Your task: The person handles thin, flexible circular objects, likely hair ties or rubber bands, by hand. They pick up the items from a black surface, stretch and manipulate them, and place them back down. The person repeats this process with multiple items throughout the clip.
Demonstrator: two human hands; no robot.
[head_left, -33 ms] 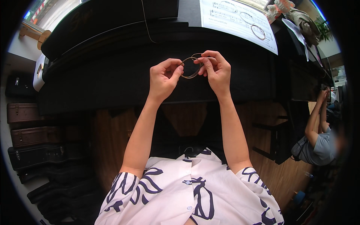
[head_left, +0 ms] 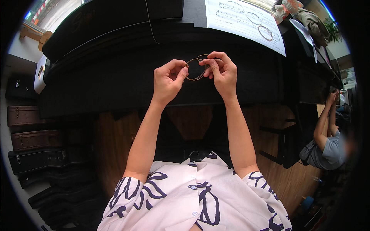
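Note:
A thin brass-coloured coiled metal string [head_left: 195, 79] is held up between my two hands, above a black surface. My left hand [head_left: 168, 79] pinches the left side of the coil between thumb and fingers. On the other side, my right hand [head_left: 222, 75] is closed on the string with thumb and bent fingers, and a smaller loop rises beside its fingertips. The string's ends are too fine to make out. Beyond my right hand lies a white music sheet [head_left: 239, 30], on which several more wire coils [head_left: 259, 32] rest.
The black surface [head_left: 108, 81] stretches across in front of me, with a dark raised panel [head_left: 115, 23] behind it. Brown and black instrument cases [head_left: 32, 140] line the left side. At the right, a person in a grey shirt [head_left: 330, 152] works beside a dark stool-like frame [head_left: 283, 148].

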